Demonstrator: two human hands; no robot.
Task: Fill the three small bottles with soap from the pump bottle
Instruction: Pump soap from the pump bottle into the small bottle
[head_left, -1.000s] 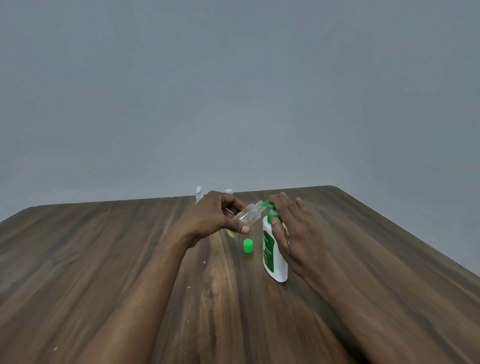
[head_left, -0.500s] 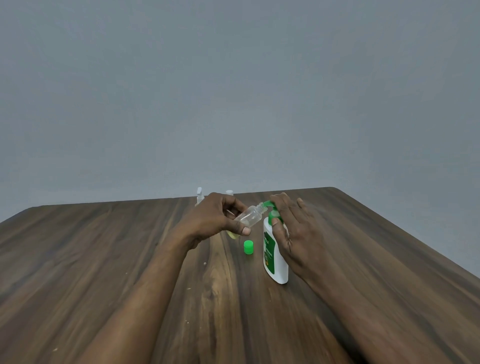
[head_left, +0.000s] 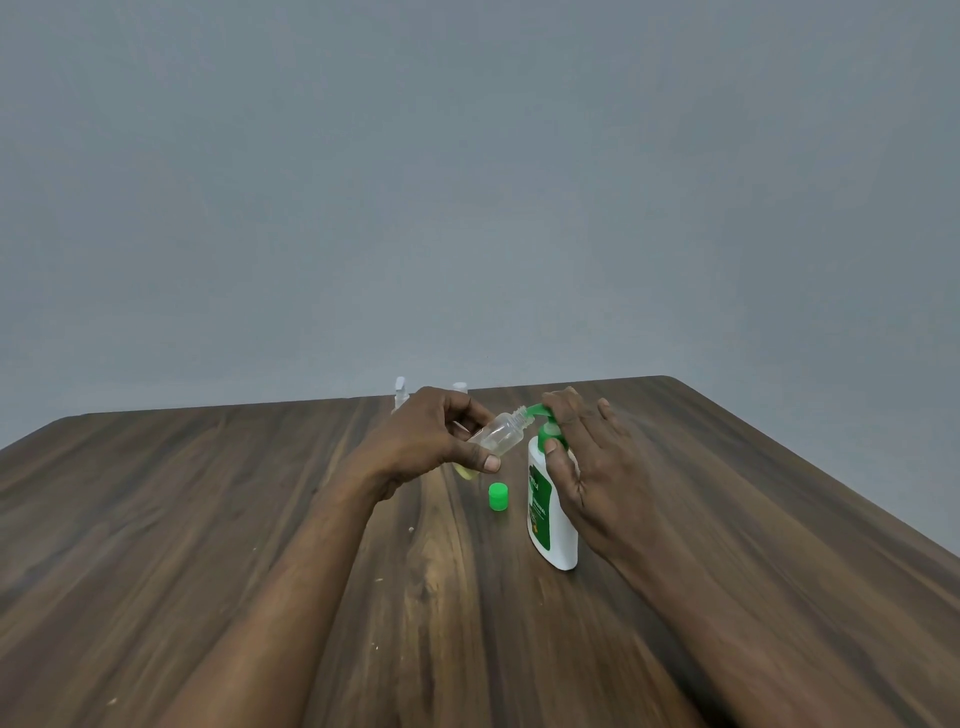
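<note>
One small clear bottle (head_left: 501, 434) was gripped in the left hand (head_left: 431, 441) above the table, tilted, its long axis running low-left to high-right. Its open mouth pointed at the green spout (head_left: 535, 410); whether they touched, couldn't tell. Just right of it the pump bottle (head_left: 553, 519) stood upright. The right hand (head_left: 587, 467) lay over the pump head, fingers fairly straight, thumb on the collar. Likely a press next.

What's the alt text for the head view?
The left hand holds a small clear bottle tilted, its open mouth at the green nozzle of a white pump bottle whose top the right hand presses. A green cap lies on the wooden table.
</note>
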